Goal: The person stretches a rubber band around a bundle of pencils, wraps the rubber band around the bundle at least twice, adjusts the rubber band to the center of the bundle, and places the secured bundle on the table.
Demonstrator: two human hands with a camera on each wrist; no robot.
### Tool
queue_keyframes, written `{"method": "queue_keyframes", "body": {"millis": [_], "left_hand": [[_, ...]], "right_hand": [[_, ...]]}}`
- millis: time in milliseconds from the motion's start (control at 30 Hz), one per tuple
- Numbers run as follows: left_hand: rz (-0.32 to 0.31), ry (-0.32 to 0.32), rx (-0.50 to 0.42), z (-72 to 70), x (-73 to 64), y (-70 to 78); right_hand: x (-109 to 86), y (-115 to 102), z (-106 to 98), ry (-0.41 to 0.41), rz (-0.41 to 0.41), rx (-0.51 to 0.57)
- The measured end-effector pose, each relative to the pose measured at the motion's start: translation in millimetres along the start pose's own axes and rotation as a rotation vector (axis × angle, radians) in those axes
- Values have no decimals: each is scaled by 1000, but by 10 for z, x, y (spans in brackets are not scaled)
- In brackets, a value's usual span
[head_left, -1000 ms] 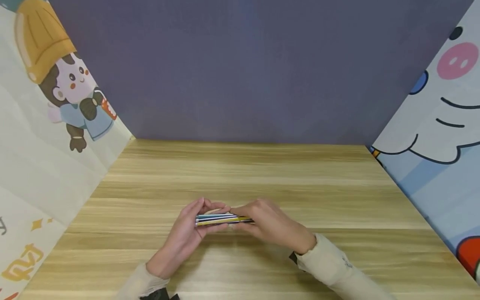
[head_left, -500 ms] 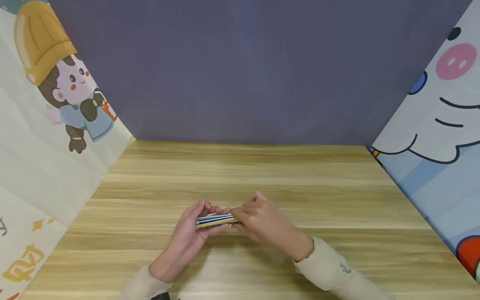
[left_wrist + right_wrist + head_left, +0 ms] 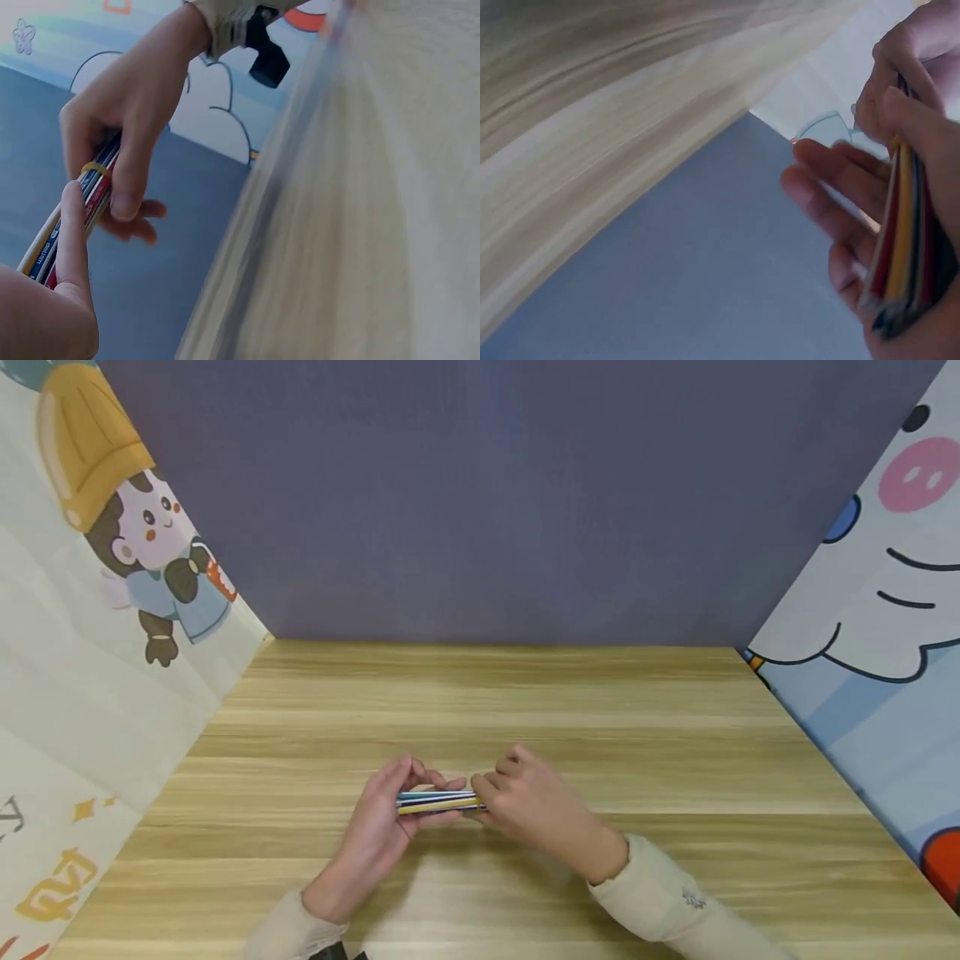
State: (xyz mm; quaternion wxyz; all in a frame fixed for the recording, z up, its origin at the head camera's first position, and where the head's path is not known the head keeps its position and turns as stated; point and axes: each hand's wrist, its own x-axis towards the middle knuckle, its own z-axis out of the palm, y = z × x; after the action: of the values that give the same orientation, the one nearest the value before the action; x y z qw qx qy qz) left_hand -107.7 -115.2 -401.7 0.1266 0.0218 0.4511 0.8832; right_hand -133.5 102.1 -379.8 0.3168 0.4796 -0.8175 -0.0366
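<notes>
Between both hands, a bundle of pencils (image 3: pixel 435 803) lies sideways above the table. My left hand (image 3: pixel 378 814) holds its left part, the thumb and fingers along its sides. My right hand (image 3: pixel 536 810) grips the right part with thumb and bent index finger, hiding that end from the head view. A yellow rubber band (image 3: pixel 94 169) circles the bundle close to the right-hand grip in the left wrist view. Dark, red and yellow pencils (image 3: pixel 904 225) show in the right wrist view, their near ends blurred; some fingers (image 3: pixel 844 180) stand away from them.
Below the hands spreads a wood-grain table (image 3: pixel 480 710). A plain purple-grey panel (image 3: pixel 480 502) rises at its back edge. Cartoon-printed side panels stand left (image 3: pixel 67 677) and right (image 3: pixel 885 718). A black device (image 3: pixel 268 60) sits at the right sleeve.
My right hand has shifted along the bundle towards the left, then slightly back, its fingers more raised and bent. Less of the right end shows. The left hand has barely moved.
</notes>
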Motion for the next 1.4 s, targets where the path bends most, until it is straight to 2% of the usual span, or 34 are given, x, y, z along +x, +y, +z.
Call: {"method": "queue_keyframes", "body": {"millis": [67, 133, 200, 300, 467, 533, 600, 700, 767, 833, 900, 1067, 1200, 1267, 1400], "left_hand": [[12, -15, 13, 26, -3, -23], [27, -33, 28, 35, -3, -20], [43, -40, 31, 25, -1, 9], [72, -23, 25, -21, 4, 83], [89, -6, 42, -74, 7, 172], [87, -26, 91, -73, 15, 183], [99, -53, 203, -72, 31, 191], [123, -102, 420, -89, 58, 214], [147, -117, 571, -112, 68, 242], [169, -124, 684, -143, 71, 274], [192, -101, 776, -161, 71, 298], [225, -64, 912, -198, 105, 286], [265, -122, 1052, -213, 128, 233], [310, -164, 1153, -219, 125, 228], [420, -259, 1495, -219, 99, 219]], "right_hand": [[5, -31, 7, -8, 21, -18], [11, -30, -13, -44, 46, 35], [6, 14, -60, -106, 85, 167], [-5, 140, -154, -203, 170, 434], [-42, 321, -197, -275, 261, 741], [-67, 367, -172, -299, 285, 818], [-92, 406, -145, -322, 304, 872], [-122, 442, -129, -343, 312, 857], [-131, 450, -125, -353, 299, 808], [-131, 444, -130, -361, 286, 755], [-134, 434, -139, -374, 281, 733], [-188, 396, -137, -380, 297, 746], [-317, 381, -96, -341, 319, 738], [-383, 377, -69, -319, 327, 727], [-484, 369, -37, -309, 332, 677]]}}
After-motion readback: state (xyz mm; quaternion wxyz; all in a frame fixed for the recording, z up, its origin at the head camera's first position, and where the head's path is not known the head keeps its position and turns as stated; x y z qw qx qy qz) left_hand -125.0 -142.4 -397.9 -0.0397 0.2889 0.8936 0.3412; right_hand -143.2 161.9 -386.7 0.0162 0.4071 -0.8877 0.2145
